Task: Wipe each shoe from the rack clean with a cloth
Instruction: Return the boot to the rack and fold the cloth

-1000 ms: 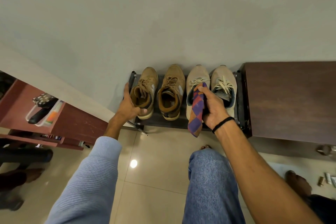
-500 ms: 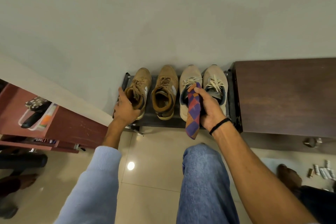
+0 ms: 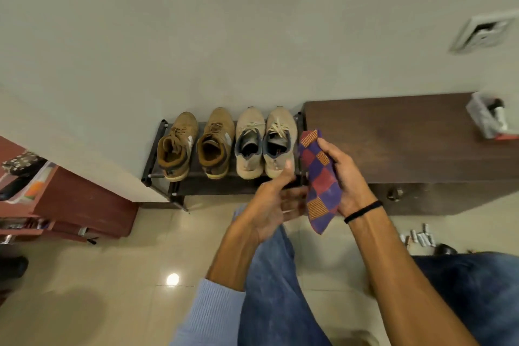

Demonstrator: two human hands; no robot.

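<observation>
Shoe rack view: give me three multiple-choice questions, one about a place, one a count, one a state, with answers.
1. Where is the checked cloth?
A. on the floor
B. in the right hand
C. inside a shoe

2. How many shoes stand on the rack?
A. two
B. three
C. four

3. What state is the left hand in?
A. open, gripping no shoe
B. clenched round a brown shoe
C. out of sight

Answers:
1 B, the right hand's fingers curl round the cloth.
2 C, two brown and two beige shoes sit side by side.
3 A, its fingers are spread beside the cloth, off the shoes.
</observation>
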